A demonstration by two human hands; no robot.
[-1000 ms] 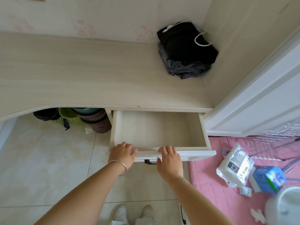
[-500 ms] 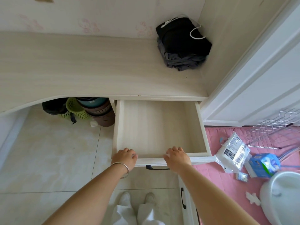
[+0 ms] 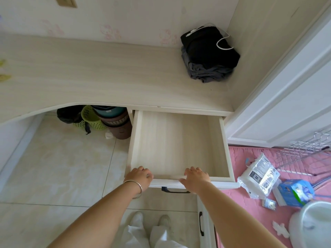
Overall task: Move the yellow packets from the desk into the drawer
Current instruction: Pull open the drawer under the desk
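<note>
The pale wooden drawer (image 3: pixel 180 145) under the desk (image 3: pixel 89 77) stands pulled far out and holds nothing. My left hand (image 3: pixel 139 177), with a silver bangle on the wrist, grips the left part of the drawer's front edge. My right hand (image 3: pixel 196 177) grips the same front edge near its middle, above the black handle (image 3: pixel 174 190). Two yellow packets (image 3: pixel 4 69) show only as slivers at the far left edge of the desk.
Folded dark clothes with a white cord (image 3: pixel 208 54) lie in the desk's back right corner. Stacked baskets and pots (image 3: pixel 107 120) stand under the desk. On the pink mat at the right lie a white bag (image 3: pixel 259 178), a blue box (image 3: pixel 295 193) and a wire rack (image 3: pixel 304 156). A white door (image 3: pixel 286 97) stands to the right.
Both hands have pulled the drawer much farther out toward me. The view has shifted left, bringing the yellow packets into sight at the left edge.
</note>
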